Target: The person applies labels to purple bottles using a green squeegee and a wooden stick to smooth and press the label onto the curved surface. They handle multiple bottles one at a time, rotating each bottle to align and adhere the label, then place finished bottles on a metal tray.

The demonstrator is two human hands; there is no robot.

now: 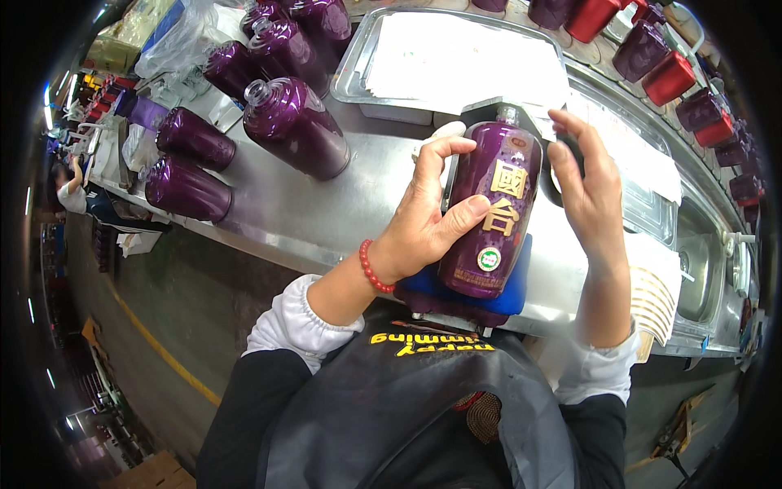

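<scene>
A glossy purple glass bottle lies tilted before me, bearing raised gold characters and a round green-and-white sticker. Its clear neck points away from me. My left hand grips the bottle's left side, thumb across the front and index finger near the shoulder. Beneath the bottle's lower end is a blue pad at the counter's front edge. To the right of the bottle, my right hand is raised with thumb and fingers apart. Whether anything tiny sticks to its fingertips cannot be made out.
Several purple bottles stand or lie on the steel counter at left. Behind my bottle, a metal tray holds white sheets. At right are striped label sheets and a sink. Red and purple containers line the back.
</scene>
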